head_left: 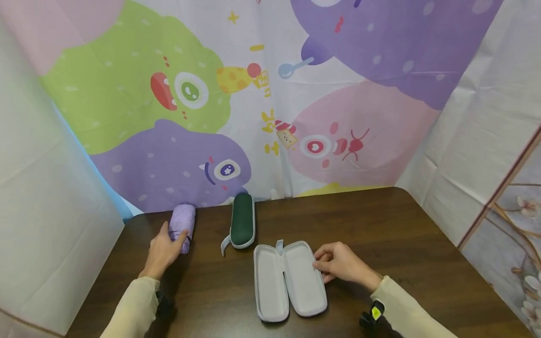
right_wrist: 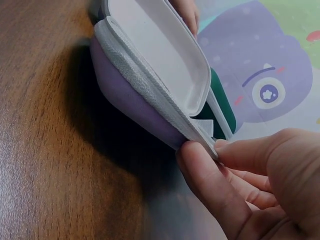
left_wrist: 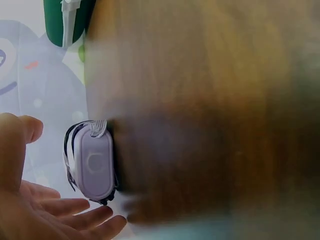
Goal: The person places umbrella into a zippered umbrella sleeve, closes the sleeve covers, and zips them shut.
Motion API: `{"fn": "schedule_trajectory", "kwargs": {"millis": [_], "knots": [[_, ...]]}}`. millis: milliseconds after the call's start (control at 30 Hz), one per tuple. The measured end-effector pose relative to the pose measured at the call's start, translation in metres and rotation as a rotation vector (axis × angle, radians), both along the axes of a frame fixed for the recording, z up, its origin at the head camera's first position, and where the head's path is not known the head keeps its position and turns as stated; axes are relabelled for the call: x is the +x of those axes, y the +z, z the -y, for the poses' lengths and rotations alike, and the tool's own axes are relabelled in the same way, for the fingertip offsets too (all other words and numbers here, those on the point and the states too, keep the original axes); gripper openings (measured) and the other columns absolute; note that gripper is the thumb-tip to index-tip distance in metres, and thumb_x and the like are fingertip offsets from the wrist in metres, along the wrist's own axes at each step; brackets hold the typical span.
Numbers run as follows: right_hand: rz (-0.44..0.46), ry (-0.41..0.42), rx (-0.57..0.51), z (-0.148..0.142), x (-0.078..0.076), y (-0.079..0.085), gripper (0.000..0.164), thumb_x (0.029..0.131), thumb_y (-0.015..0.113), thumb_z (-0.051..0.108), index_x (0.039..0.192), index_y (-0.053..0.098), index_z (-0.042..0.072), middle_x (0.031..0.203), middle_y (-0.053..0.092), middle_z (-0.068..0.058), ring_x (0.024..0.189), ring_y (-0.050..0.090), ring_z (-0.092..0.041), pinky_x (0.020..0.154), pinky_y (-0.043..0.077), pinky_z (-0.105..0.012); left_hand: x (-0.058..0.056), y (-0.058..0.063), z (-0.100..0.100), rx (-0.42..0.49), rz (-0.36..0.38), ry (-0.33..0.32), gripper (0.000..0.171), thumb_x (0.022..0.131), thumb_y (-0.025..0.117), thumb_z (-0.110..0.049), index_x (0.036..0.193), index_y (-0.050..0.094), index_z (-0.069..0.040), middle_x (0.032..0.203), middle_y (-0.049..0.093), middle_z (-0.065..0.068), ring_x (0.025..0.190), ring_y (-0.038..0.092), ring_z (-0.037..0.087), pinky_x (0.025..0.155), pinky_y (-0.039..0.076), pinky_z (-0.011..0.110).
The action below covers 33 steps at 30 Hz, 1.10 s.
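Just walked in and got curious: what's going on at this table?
A person's right hand pinches the edge of an open, empty, oblong purple case with grey lining. Their left hand spreads open around a rolled lilac fabric umbrella. A closed dark-green oblong case with grey trim lies between these, untouched.

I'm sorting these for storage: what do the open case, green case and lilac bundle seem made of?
Open case: probably a fabric-covered moulded shell, matte; its halves look stiff and its pale edge band looks woven.
Green case: likely similar and matte, from its smooth, rounded form; covering unclear.
Lilac bundle: thin cloth, perhaps nylon, from its wrinkles; its smooth end looks like plastic.
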State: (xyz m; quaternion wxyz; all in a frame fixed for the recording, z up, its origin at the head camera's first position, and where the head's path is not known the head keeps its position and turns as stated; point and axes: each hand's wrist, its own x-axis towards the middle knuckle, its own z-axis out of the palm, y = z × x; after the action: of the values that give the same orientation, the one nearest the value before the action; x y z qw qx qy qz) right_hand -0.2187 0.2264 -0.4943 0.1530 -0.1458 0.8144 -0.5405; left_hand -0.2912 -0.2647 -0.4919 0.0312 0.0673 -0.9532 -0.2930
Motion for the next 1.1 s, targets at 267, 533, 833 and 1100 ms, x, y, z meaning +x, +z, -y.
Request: {"fn": "schedule_trajectory", "kwargs": {"millis": [267, 533, 833, 1100], "knots": [[0.005, 0.008, 0.004, 0.002, 0.0, 0.0, 0.026, 0.093, 0.073, 0.006, 0.111, 0.067, -0.012, 0.083, 0.072, -0.012, 0.06, 0.068, -0.013, 0.059, 0.062, -0.034, -0.008, 0.004, 0.002, -0.015, 0.019, 0.011, 0.072, 0.108, 0.036, -0.041, 0.155, 0.025, 0.013, 0.152, 0.035, 0.042, 0.136, 0.039, 0.063, 0.111, 0.036, 0.067], [-0.003, 0.011, 0.023, 0.002, -0.002, 0.001, 0.023, 0.094, 0.073, 0.005, 0.109, 0.068, -0.011, 0.082, 0.071, -0.011, 0.06, 0.068, -0.015, 0.058, 0.062, -0.034, -0.014, 0.011, 0.005, -0.058, -0.015, -0.014, 0.049, 0.102, 0.042, -0.021, 0.126, 0.053, 0.02, 0.129, 0.055, 0.045, 0.119, 0.051, 0.066, 0.099, 0.044, 0.067], [-0.024, 0.025, 0.032, 0.001, -0.002, -0.001, 0.024, 0.094, 0.073, 0.006, 0.11, 0.068, -0.011, 0.082, 0.072, -0.012, 0.059, 0.068, -0.015, 0.057, 0.061, -0.035, -0.015, 0.013, 0.013, -0.055, 0.023, 0.03, 0.051, 0.094, 0.063, -0.027, 0.114, 0.063, 0.02, 0.116, 0.064, 0.04, 0.106, 0.059, 0.06, 0.088, 0.05, 0.061], [-0.046, 0.015, 0.065, 0.0, -0.004, 0.0, 0.021, 0.093, 0.074, 0.005, 0.108, 0.069, -0.009, 0.081, 0.072, -0.009, 0.058, 0.069, -0.015, 0.056, 0.061, -0.034, -0.019, 0.015, 0.012, 0.07, 0.069, 0.063, 0.062, 0.09, 0.07, -0.024, 0.126, 0.055, 0.024, 0.122, 0.061, 0.042, 0.108, 0.06, 0.055, 0.089, 0.055, 0.055]]}}
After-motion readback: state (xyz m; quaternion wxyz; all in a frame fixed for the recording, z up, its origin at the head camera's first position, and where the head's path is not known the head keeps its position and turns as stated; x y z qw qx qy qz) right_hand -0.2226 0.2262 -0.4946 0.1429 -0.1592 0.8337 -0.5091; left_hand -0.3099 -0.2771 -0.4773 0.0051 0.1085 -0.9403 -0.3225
